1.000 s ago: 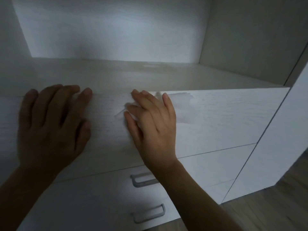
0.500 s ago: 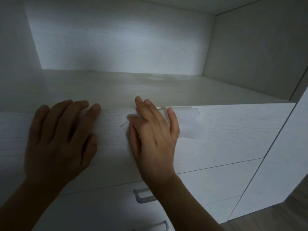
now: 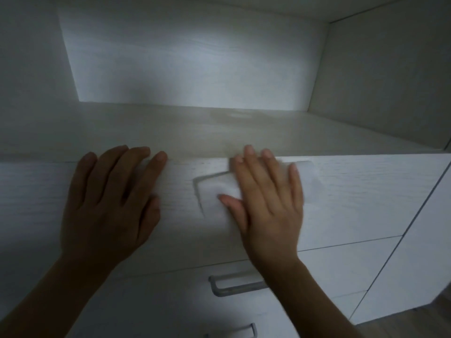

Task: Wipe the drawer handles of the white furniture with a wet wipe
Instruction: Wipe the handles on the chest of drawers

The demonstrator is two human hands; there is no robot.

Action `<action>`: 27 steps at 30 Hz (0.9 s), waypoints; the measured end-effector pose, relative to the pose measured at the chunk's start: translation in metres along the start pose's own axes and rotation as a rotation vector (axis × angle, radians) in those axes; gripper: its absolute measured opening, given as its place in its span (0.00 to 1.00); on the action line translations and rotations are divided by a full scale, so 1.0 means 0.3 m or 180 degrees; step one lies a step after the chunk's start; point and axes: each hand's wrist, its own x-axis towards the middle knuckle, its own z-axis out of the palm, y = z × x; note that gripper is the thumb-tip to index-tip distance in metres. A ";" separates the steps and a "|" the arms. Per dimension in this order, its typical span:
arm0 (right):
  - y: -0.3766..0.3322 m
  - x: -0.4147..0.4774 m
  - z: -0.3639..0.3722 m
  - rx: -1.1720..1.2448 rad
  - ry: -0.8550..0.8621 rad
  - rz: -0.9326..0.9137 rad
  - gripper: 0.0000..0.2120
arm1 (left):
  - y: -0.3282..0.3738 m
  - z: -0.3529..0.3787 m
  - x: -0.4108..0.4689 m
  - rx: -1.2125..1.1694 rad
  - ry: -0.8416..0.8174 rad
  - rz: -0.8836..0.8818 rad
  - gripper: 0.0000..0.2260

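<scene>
White furniture [image 3: 353,191], head view: your two hands rest on the top drawer front. Left hand [image 3: 109,203] flat, fingers straight, holding nothing. Right hand [image 3: 268,206] flat, pressing one wet wipe [image 3: 214,189] against that front. Two drawer handles below: upper handle [image 3: 234,287] partly behind your right forearm, lower handle [image 3: 244,329] at the frame edge.

Pretty dim in here tbh; pressing a wet wipe [image 3: 214,191] flat against the top drawer front [image 3: 353,198] of the white furniture [image 3: 415,264] with the right hand [image 3: 268,211], fingertips up at the front's top edge; resting the left hand [image 3: 109,203] flat on the same front just beside, fingers straight, apart from the wipe. Lower down, a grey bar handle [image 3: 234,287] on the next drawer, partly hidden behind the right wrist; below that a second handle [image 3: 244,331], cut off at the bottom edge.
</scene>
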 end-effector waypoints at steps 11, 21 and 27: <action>-0.001 -0.011 0.008 -0.0098 0.0123 0.0284 0.20 | 0.002 0.002 0.001 0.0105 0.0037 -0.0021 0.19; -0.038 -0.001 0.009 0.0125 0.0059 0.0525 0.19 | 0.001 0.004 0.001 0.0168 0.0054 0.0006 0.20; -0.001 -0.027 -0.008 0.0420 -0.0010 0.0447 0.22 | 0.001 0.005 -0.002 0.0166 0.0041 -0.0009 0.20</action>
